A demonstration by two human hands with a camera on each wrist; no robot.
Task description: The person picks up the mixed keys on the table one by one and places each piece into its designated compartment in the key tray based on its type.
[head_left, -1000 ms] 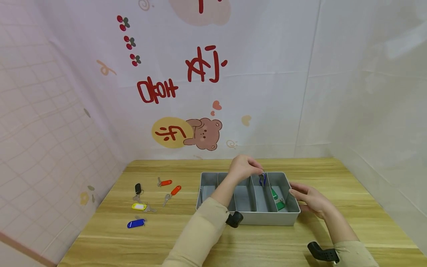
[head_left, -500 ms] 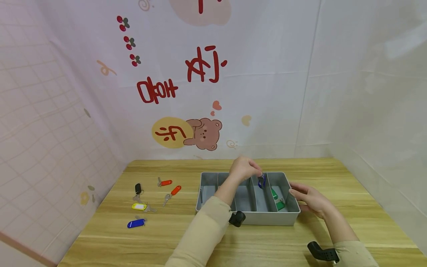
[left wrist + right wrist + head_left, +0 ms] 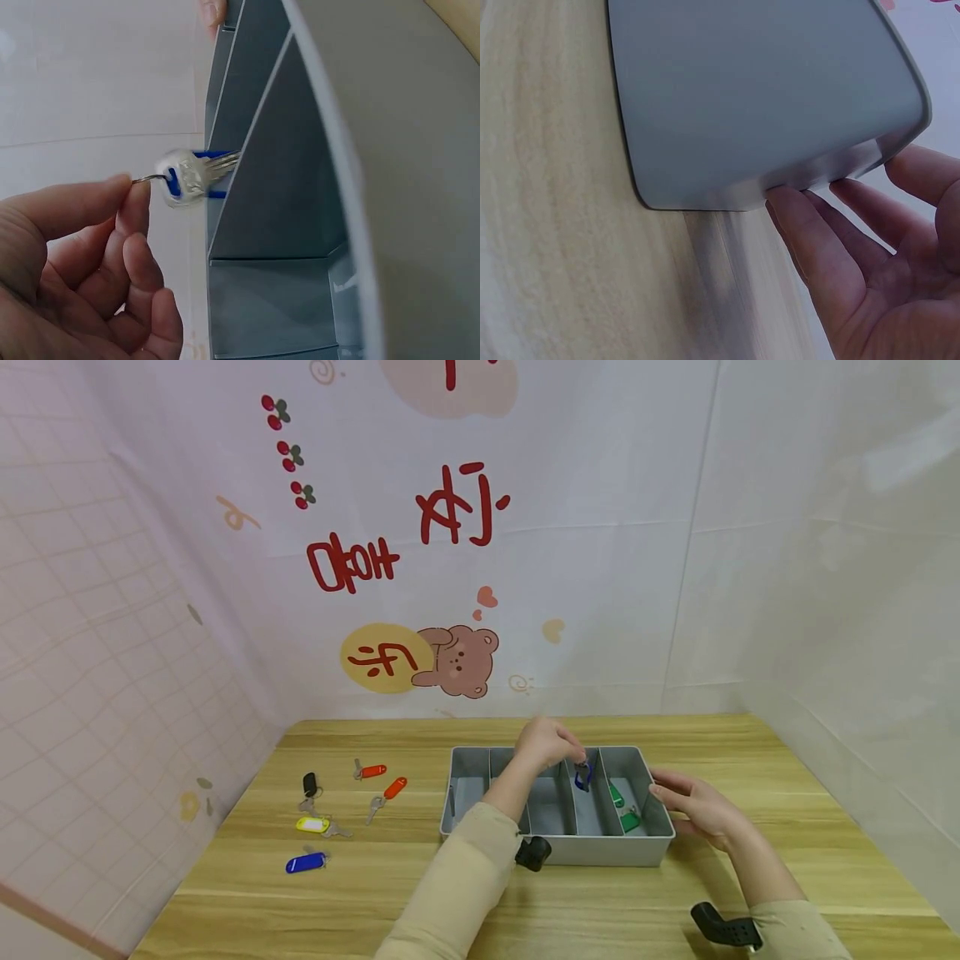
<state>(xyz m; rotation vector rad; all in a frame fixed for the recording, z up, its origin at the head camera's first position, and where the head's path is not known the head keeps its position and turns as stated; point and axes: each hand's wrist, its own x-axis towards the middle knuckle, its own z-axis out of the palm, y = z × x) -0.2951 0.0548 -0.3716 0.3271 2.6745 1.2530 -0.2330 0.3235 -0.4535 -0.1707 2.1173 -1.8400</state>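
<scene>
Here, a silvery, blue-tagged key (image 3: 187, 178) points down, near vertical, within the gray tray (image 3: 600, 852), second section from the right. The left hand (image 3: 542, 745) pinches its ring (image 3: 150, 178) between fingers; the right hand (image 3: 697, 807) touches the tray, fingers extended.

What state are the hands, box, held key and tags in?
Grey box: upright, uncovered
Left hand: pinching a ring
Held key: hanging from it
Held blue tag: hanging
Right hand: touching the box
Green tags: inside the box
Yellow tag: on table
Red tags: on table, apart
Black tag: on table
Other blue tag: on table
</scene>
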